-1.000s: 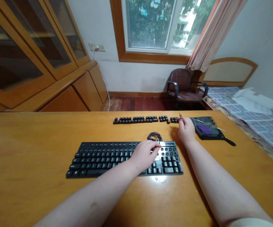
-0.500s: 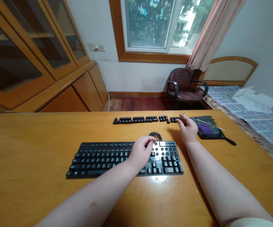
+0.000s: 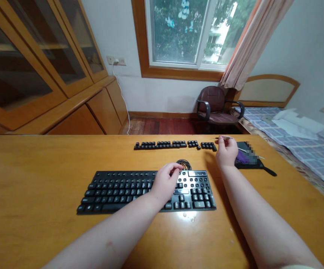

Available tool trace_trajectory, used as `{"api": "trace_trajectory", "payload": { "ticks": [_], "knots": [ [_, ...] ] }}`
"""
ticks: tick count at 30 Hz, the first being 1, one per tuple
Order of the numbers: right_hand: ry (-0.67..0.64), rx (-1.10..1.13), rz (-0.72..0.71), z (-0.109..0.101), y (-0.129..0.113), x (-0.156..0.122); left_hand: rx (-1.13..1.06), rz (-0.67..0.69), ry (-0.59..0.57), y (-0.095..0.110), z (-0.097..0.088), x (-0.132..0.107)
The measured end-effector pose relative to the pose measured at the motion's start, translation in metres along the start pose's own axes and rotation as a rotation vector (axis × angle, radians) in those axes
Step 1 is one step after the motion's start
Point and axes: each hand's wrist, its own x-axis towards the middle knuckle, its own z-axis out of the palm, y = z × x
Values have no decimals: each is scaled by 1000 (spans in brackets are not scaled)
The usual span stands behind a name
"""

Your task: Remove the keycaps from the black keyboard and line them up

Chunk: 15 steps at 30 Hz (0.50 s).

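Note:
A black keyboard [image 3: 117, 188] lies on the wooden table [image 3: 38, 168]. My left hand [image 3: 164, 183] rests on its right part, fingers curled and pinched over the keys near the top row. Behind it a coiled black cable [image 3: 183, 163] sits on the table. Farther back, a row of loose black keycaps [image 3: 173, 144] is lined up. My right hand [image 3: 226, 151] hovers at the right end of that row, fingers pinched on a thin, small tool [image 3: 224, 138]. Just right of it lies a black pouch [image 3: 247, 160] with something purple on it.
A thin stick and a black handle [image 3: 270, 171] poke out by the pouch. Beyond the table stand a dark red armchair [image 3: 216, 106], a bed [image 3: 299, 138] with papers, wooden cabinets [image 3: 38, 74] on the left and a window.
My right hand has lifted slightly and shifted right with the thin tool, away from the end of the keycap row. My left hand's fingers have curled up over the keyboard.

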Motion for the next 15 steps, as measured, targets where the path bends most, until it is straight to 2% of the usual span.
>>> {"api": "trace_trajectory", "payload": {
  "ticks": [3,8,15],
  "knots": [
    [-139,-70,-39,13,5,15,18,9,-3,1,0,0],
    [-158,-133,-95,28,15,20,35,8,-21,4,-1,0],
    [-228,-222,-86,28,26,20,47,-10,-19,6,-1,0]
  ]
}}
